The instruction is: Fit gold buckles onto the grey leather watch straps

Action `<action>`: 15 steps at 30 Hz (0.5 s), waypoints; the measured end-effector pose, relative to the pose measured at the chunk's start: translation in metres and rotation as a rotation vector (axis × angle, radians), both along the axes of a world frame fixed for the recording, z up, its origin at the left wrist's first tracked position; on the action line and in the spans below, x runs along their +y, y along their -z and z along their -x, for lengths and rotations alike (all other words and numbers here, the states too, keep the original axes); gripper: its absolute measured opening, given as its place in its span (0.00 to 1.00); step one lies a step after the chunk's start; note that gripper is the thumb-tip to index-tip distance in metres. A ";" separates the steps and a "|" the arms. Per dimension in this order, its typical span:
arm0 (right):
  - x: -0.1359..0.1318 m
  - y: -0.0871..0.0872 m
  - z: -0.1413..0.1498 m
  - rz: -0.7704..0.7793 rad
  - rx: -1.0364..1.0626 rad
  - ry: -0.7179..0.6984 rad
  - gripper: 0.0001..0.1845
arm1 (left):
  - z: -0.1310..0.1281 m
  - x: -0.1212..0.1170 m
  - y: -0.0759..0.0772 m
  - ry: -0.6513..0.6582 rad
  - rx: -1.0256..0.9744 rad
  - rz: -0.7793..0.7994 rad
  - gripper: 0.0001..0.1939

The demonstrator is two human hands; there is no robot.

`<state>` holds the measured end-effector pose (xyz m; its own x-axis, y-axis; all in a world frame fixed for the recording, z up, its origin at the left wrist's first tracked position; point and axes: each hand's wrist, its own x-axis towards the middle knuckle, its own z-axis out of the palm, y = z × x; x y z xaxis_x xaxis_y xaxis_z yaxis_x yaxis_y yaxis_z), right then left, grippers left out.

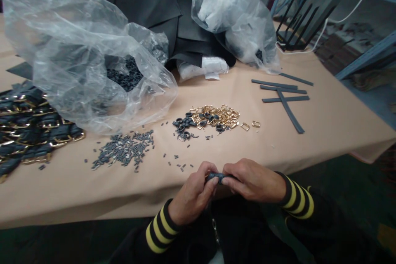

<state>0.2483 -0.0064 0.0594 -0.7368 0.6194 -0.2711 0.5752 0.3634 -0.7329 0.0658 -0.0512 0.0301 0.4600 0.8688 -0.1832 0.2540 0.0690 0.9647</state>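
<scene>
Just over the table's front edge, my left hand (195,193) and my right hand (254,181) meet around a short dark grey strap piece (219,178). Thumbs and fingers of both hands pinch it from either side, covering its ends, so I cannot tell whether a buckle is on it. Beyond my hands lies a pile of gold buckles (227,115), with small dark loops (185,123) mixed in along its left side. Several tiny dark grey pieces (182,168) are scattered between that pile and my left hand.
At left, a heap of tiny grey pieces (123,148) lies beside stacked dark straps with gold buckles (31,132). Behind stand a clear plastic bag (77,49) of dark loops, dark sheet material (148,0) and another plastic bag (235,8). Flat grey strips (289,109) lie right, near a black rack (293,37).
</scene>
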 end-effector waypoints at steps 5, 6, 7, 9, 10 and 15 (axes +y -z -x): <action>0.009 0.013 -0.006 0.334 0.201 -0.062 0.13 | 0.003 -0.001 -0.005 0.056 -0.044 -0.015 0.07; 0.011 0.014 -0.007 0.363 0.214 -0.066 0.13 | 0.004 -0.001 -0.006 0.081 -0.054 0.002 0.08; 0.012 0.015 -0.008 0.373 0.217 -0.074 0.13 | 0.004 -0.001 -0.007 0.103 -0.068 0.023 0.08; 0.013 0.014 -0.010 0.369 0.209 -0.104 0.13 | 0.004 0.000 -0.008 0.135 -0.093 0.061 0.10; 0.014 0.013 -0.010 0.367 0.204 -0.118 0.13 | 0.004 -0.001 -0.008 0.144 -0.097 0.078 0.10; 0.014 0.012 -0.011 0.415 0.214 -0.135 0.14 | 0.004 -0.002 -0.004 0.147 -0.103 0.127 0.08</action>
